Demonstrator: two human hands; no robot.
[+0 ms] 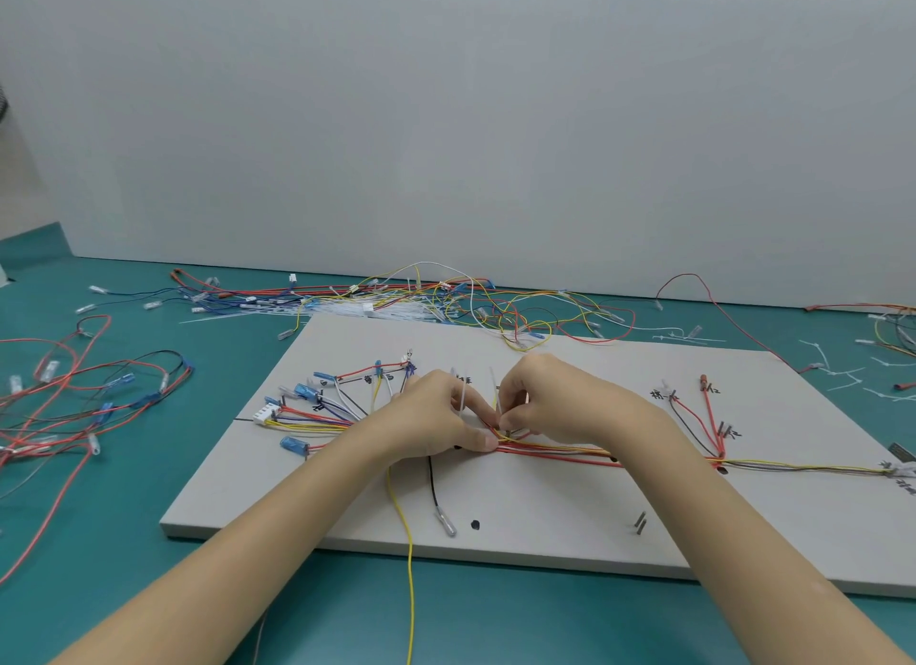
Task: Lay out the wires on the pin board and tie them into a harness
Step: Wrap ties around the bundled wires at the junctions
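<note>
While both hands pinch thin white plastic cable ties (462,401) over the red-yellow wire bundle (555,450) mid grey pin board (545,530), left hand (436,419) and right hand (543,399) risk a loose tie if wires slip.

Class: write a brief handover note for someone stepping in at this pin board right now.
Left hand: pinches a white cable tie and presses the wire bundle down.
Right hand: pinches a second cable tie at the same spot.
Wires lie routed across the pin board, fanning out to the white connector.
Done: layout, largely.
Left: tightening this tie, tying the rest; a yellow wire hangs off the front edge.
</note>
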